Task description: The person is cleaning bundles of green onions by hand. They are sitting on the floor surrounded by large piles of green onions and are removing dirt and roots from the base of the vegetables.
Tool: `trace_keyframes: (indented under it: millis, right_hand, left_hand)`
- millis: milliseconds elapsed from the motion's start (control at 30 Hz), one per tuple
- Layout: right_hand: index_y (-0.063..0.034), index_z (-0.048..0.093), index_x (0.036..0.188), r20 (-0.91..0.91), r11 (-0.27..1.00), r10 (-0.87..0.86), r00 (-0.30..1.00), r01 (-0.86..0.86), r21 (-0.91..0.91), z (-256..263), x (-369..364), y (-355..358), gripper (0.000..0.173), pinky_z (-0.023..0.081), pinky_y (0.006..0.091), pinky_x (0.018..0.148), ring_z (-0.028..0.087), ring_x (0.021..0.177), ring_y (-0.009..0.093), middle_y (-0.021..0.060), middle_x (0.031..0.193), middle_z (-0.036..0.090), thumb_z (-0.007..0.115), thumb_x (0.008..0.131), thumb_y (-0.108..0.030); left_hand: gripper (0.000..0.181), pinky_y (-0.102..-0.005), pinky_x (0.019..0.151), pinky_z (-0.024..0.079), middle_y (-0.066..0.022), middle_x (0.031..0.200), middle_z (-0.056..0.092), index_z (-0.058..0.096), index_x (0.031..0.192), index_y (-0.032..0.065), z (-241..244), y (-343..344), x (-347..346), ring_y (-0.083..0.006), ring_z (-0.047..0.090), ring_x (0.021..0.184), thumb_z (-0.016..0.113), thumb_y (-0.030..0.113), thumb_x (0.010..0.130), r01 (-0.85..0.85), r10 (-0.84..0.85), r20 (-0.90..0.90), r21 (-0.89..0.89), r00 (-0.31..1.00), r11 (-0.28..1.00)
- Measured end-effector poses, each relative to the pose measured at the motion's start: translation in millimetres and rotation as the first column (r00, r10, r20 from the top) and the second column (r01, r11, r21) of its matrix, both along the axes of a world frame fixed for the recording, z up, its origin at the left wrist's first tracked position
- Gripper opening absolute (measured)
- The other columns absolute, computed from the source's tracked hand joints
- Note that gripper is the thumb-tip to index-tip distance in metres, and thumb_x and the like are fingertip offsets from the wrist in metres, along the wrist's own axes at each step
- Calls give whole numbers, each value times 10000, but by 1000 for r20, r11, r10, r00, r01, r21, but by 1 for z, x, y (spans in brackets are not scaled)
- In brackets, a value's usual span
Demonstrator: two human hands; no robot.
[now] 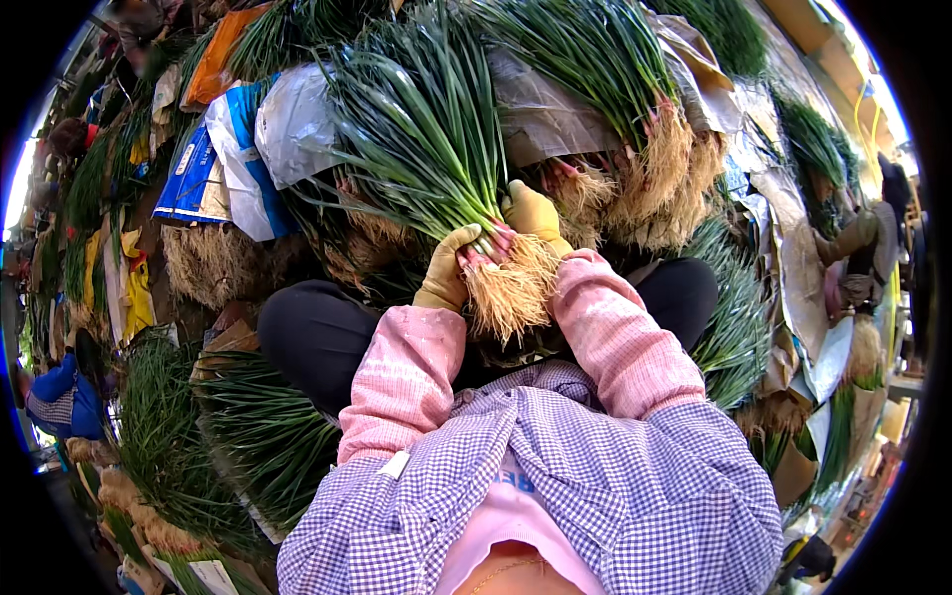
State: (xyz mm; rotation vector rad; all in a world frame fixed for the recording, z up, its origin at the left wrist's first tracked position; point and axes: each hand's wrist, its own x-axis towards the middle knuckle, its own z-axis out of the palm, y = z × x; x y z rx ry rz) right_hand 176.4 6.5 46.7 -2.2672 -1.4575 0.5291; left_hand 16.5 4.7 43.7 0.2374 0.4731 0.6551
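Note:
Between my knees is a large bunch of green onions (pixel 446 149), its pinkish bases and pale stringy roots (pixel 513 286) toward me and its long green leaves pointing away. My left hand (pixel 448 268), in a yellowish glove, grips the left side of the bunch just above the roots. On the right side my right hand (pixel 534 214), gloved alike, is closed around the stems near their bases. Both forearms wear pink sleeves. The palms and some fingertips are hidden by the stems.
Beyond and to the right lies a big pile of green onions (pixel 595 67) with plastic sheets between layers. Blue and white sacks (pixel 249 156) cover roots at left. More leaves lie beside my legs (pixel 260 424). A person in blue (pixel 67 398) is at far left; another person's arm (pixel 848 238) shows at right.

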Motion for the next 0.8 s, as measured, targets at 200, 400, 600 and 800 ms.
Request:
trace_keyframes:
  millis: [200,400,600,800]
  right_hand:
    - [-105,547,952,162,993,81,983,-66,-97,-9,62,-8,158,468,436,714,578,837,390,202,852,609,480,830,-179]
    - [-72,491,1213,-749,913,361,556,-374,163,6,78,-47,442,432,364,887,552,1008,276,109,1118,579,572,809,-231]
    - [-53,492,1155,-871,861,492,-9,155,485,51,41,-37,361,443,317,647,533,745,198,93,1036,577,393,924,-312]
    - [-28,507,1136,-916,801,395,-72,514,306,155,64,-116,252,231,159,389,301,440,10,-49,627,433,418,926,-135]
  left_hand:
    - [349,-394,821,504,-148,976,611,525,1082,-6,32,-3,-12,-255,614,849,558,161,777,-19,23,160,-30,987,999]
    - [421,-424,803,495,-127,1102,583,498,1190,42,60,41,31,-268,577,962,468,315,871,220,-144,818,22,557,975]
    - [171,-260,623,458,36,620,517,520,713,91,94,92,88,-88,481,500,512,200,845,-252,277,351,-117,894,961]
    - [193,-251,563,439,54,498,435,511,696,100,105,108,118,-81,426,438,469,176,868,-281,302,350,-109,887,953]
